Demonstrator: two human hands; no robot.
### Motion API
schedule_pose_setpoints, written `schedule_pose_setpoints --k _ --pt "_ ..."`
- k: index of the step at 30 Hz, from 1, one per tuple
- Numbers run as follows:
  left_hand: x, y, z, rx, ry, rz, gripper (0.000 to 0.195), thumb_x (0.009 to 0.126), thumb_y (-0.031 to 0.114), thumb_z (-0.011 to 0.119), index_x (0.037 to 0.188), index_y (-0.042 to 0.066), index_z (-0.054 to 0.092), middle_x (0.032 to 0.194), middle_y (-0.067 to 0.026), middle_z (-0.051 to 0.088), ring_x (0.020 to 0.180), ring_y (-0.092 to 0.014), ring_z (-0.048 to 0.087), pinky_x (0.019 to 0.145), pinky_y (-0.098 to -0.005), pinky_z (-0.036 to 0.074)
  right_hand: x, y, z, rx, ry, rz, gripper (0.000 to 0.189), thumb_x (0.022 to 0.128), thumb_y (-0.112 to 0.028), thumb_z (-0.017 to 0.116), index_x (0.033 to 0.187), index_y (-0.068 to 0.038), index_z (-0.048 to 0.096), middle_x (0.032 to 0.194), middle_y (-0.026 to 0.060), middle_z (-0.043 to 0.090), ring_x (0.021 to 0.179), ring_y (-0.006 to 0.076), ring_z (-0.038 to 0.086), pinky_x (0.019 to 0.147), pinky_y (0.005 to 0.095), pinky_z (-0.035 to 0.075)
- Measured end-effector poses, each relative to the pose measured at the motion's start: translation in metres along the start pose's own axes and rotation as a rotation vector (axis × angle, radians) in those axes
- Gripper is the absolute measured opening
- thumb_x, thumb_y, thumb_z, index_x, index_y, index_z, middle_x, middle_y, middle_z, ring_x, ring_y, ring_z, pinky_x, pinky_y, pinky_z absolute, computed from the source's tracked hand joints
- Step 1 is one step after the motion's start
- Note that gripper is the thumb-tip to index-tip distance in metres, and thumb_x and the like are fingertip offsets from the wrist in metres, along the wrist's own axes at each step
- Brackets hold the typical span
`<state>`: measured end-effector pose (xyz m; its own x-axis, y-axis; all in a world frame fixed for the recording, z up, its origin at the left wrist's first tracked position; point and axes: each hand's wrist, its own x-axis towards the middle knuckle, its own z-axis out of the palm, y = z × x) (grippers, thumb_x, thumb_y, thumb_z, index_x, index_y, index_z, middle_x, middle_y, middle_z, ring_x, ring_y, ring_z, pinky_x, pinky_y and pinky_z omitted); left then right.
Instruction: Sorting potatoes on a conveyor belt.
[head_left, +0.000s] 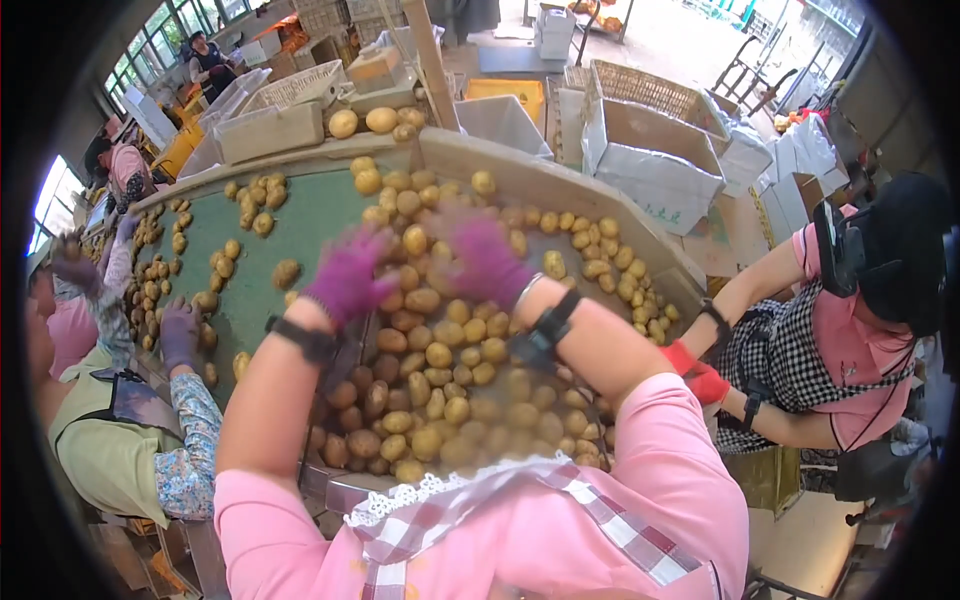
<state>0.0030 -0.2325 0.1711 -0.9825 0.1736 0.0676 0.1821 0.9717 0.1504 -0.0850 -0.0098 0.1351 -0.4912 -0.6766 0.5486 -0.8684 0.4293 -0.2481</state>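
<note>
Many potatoes (448, 333) fill the sorting table before me, heaped thickest towards my body. My left hand (346, 271), in a purple knitted glove, is over the left side of the heap where it meets the green conveyor belt (322, 199). Its thumb stands apart from the fingers, and I see no potato held in it. My right hand (491, 255), gloved alike, reaches over the middle of the potatoes. Motion blurs its fingers, so whether it grips one cannot be told. Black bands circle both my wrists.
A wooden rim (555, 176) borders the table's far side, with several potatoes on its ledge. Beyond it stand a lined cardboard box (656, 169) and a wicker basket (645, 94). Co-workers flank me: a purple-gloved hand (180, 334) at left, red gloves (694, 375) at right.
</note>
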Motion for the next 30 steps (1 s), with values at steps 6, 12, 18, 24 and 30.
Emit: schedule_pose_setpoints --k 6,12,18,24,30 --pt "0.013 0.034 0.055 0.064 -0.374 0.125 0.087 0.079 0.048 0.068 0.154 0.015 0.039 0.166 -0.0147 0.022 0.149 -0.048 0.022 0.117 -0.0666 0.019 -0.063 -0.019 0.017 -0.161 -0.521 0.195 0.070 0.089 -0.059 0.051 0.148 -0.021 0.048 0.160 0.0157 0.035 0.138 0.0400 0.042 0.110 0.0564 0.034" --pt "-0.067 0.110 0.042 0.113 -0.771 0.505 0.088 0.078 0.058 0.069 0.154 0.022 0.040 0.164 -0.0233 0.018 0.150 -0.048 0.017 0.116 -0.0708 0.012 -0.208 0.009 -0.052 -0.334 -0.713 0.619 0.068 0.093 -0.055 0.052 0.154 -0.033 0.035 0.159 0.0245 0.029 0.138 0.0453 0.043 0.114 0.0599 0.032" --pt "-0.135 0.085 0.014 -0.181 -0.630 0.603 0.073 0.080 0.047 0.070 0.143 0.015 0.053 0.151 -0.0206 0.041 0.136 -0.042 0.043 0.115 -0.0579 0.027 -0.319 -0.037 -0.124 -0.181 -0.853 0.705 0.067 0.091 -0.038 0.060 0.153 -0.021 0.038 0.152 0.0303 0.036 0.139 0.0499 0.036 0.112 0.0563 0.035" --pt "-0.162 0.070 -0.004 -0.270 -0.572 0.555 0.052 0.090 0.031 0.064 0.139 0.013 0.059 0.149 -0.0187 0.048 0.143 -0.039 0.037 0.119 -0.0551 0.024 -0.272 -0.093 -0.131 -0.052 -0.641 0.470 0.055 0.089 -0.034 0.064 0.142 -0.022 0.054 0.151 0.0217 0.044 0.134 0.0397 0.046 0.110 0.0535 0.039" --pt "-0.174 0.070 0.019 -0.168 -0.897 0.584 0.054 0.095 0.042 0.060 0.146 0.024 0.053 0.156 -0.0049 0.044 0.154 -0.037 0.012 0.120 -0.0636 -0.007 -0.237 -0.135 -0.029 0.057 -0.682 -0.316 0.059 0.087 -0.040 0.065 0.144 -0.030 0.053 0.163 0.0116 0.030 0.147 0.0297 0.033 0.113 0.0541 0.031"
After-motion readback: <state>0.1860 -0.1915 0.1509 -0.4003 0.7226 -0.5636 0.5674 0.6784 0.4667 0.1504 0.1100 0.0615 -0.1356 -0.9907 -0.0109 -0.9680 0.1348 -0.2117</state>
